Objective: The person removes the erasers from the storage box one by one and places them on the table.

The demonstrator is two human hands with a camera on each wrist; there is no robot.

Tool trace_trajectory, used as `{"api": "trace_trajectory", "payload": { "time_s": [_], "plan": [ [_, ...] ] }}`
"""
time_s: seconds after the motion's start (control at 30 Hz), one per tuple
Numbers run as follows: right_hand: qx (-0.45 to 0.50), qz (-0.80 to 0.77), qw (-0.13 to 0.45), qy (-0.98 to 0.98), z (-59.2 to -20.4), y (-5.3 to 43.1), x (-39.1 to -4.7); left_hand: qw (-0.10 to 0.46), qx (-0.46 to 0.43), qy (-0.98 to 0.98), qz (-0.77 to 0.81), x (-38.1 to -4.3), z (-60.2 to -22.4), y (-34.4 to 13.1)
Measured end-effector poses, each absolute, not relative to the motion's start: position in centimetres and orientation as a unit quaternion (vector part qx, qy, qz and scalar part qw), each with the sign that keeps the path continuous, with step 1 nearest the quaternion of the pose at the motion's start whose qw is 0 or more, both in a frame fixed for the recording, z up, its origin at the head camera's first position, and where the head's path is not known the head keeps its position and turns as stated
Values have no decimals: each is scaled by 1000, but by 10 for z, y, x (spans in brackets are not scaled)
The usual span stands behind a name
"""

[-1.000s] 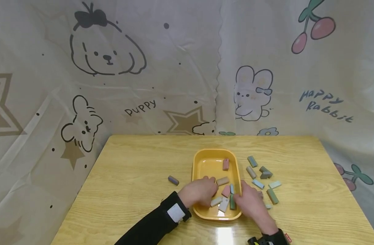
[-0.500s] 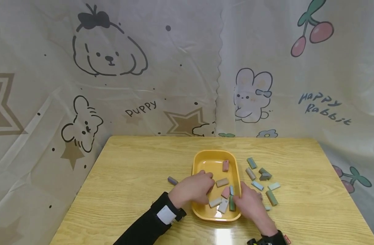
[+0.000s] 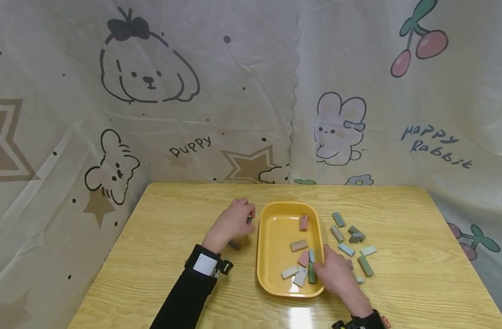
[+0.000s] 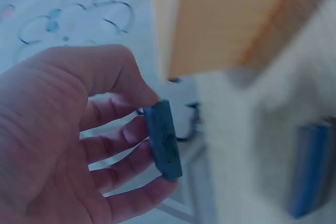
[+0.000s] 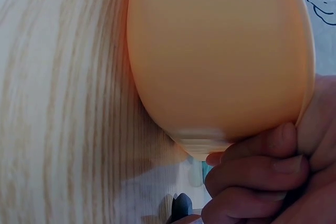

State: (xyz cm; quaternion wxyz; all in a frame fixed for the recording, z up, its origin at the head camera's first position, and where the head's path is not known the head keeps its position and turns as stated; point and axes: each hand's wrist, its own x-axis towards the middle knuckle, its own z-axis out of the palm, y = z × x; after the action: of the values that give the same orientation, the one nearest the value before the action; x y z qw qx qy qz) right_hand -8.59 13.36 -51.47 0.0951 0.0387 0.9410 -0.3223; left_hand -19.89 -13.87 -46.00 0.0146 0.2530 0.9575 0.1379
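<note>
My left hand (image 3: 232,224) is just left of the yellow tray (image 3: 264,237), above the table. Between its thumb and fingertips it holds a dark green block (image 4: 165,140), which shows only in part in the head view. Beneath that hand, a dark rounded block (image 3: 234,245) lies on the table. My right hand (image 3: 337,272) grips the tray's right rim, its fingers curled against the outer wall in the right wrist view. In the tray lie a red block (image 3: 303,223), a tan block (image 3: 299,245), a green block (image 3: 312,273) and several others.
Right of the tray, several loose blocks lie on the wooden table (image 3: 173,274), among them a light blue one (image 3: 346,249) and a green one (image 3: 365,266). A printed curtain (image 3: 234,114) hangs behind the table.
My left hand has come out of the tray, moving left and away from me over the rim, with the dark green block now visible in its fingers. My right hand stays on the rim.
</note>
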Motion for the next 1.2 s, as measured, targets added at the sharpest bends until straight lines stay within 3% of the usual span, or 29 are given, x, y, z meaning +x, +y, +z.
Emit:
{"api": "trace_trajectory", "payload": {
  "time_s": [0.33,0.6,0.8,0.97,1.2],
  "plan": [
    [44,-322,103,940,-516,134,-84,83,237,959,130,-207,-502,-147],
    [49,-319,103,941,-513,137,-85,43,250,954,159,-210,-468,-136],
    [57,-328,103,937,-511,137,-86,17,295,939,174,-218,-432,-98],
    [56,-347,97,931,-512,135,-86,24,309,937,161,-221,-429,-57],
    [48,-334,98,936,-515,135,-85,99,289,940,148,-217,-457,-10]
  ]
}}
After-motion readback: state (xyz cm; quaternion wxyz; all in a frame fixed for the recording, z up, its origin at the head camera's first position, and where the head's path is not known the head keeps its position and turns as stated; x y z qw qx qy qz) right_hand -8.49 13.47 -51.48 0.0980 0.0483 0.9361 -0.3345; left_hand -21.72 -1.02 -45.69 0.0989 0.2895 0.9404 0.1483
